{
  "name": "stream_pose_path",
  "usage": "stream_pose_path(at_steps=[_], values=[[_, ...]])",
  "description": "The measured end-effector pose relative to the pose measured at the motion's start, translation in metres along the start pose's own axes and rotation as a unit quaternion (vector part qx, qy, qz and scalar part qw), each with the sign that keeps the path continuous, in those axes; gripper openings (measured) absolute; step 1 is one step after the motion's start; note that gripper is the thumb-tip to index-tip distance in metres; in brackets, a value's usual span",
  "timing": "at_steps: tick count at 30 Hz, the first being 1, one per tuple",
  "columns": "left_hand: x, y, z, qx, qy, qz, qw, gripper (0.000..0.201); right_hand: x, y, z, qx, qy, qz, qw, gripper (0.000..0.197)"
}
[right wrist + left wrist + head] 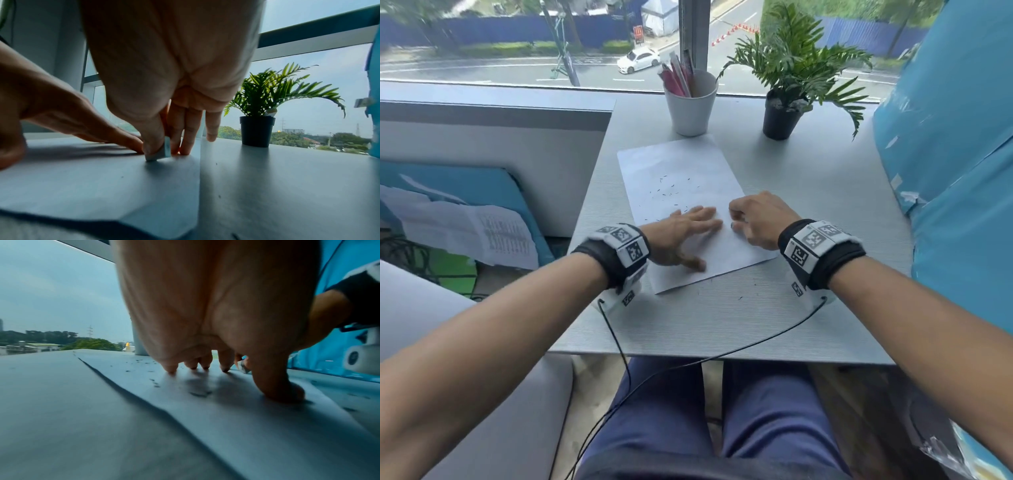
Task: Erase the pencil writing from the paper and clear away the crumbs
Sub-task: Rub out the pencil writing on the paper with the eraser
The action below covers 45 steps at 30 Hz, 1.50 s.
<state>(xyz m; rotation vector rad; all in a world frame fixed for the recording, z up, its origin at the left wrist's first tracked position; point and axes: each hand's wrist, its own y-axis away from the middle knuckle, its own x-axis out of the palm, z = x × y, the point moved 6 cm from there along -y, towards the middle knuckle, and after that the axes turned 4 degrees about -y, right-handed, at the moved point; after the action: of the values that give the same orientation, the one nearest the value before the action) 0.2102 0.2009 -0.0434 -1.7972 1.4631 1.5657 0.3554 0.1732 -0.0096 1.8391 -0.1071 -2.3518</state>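
A white sheet of paper (681,178) lies slanted on the grey table (808,212), strewn with dark eraser crumbs (667,190). My left hand (681,233) lies flat on the sheet's near half, fingers spread and pressing it down; the left wrist view shows its fingertips (171,369) and thumb on the paper (226,426). My right hand (753,217) sits at the sheet's right edge, fingers curled. In the right wrist view its thumb and fingers pinch a small white eraser (162,152) whose corner touches the paper (102,186). No pencil writing is visible.
A white cup (691,109) of pens and pencils and a potted plant (784,113) stand behind the paper near the window. A few crumbs (739,297) lie on the table by the paper's near edge. A blue cushion (955,154) borders the right side.
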Motion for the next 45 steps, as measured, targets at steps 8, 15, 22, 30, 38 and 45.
stream_pose_path(at_steps=[8, 15, 22, 30, 38, 45], values=[[0.001, -0.017, 0.018, -0.052, -0.05, 0.083, 0.994, 0.118, -0.005, -0.009, 0.007, 0.008, -0.075, -0.071, 0.995, 0.012], [0.002, -0.021, 0.02, -0.056, -0.05, 0.09, 0.993, 0.13, 0.012, 0.027, 0.047, -0.053, -0.101, 0.009, 0.993, 0.013], [-0.002, -0.018, 0.019, -0.067, -0.038, 0.077, 0.994, 0.136, -0.013, -0.018, 0.016, 0.06, -0.108, -0.05, 0.991, 0.015], [-0.002, -0.017, 0.018, -0.076, -0.043, 0.078, 0.993, 0.141, -0.017, -0.021, 0.018, 0.049, -0.088, -0.036, 0.994, 0.015], [-0.001, -0.018, 0.013, -0.091, -0.039, 0.064, 0.993, 0.144, 0.003, 0.012, 0.04, -0.004, -0.125, 0.028, 0.992, 0.012], [-0.011, -0.012, -0.012, -0.091, -0.034, -0.047, 0.994, 0.119, 0.003, 0.017, -0.021, 0.106, -0.082, 0.006, 0.991, 0.008]])
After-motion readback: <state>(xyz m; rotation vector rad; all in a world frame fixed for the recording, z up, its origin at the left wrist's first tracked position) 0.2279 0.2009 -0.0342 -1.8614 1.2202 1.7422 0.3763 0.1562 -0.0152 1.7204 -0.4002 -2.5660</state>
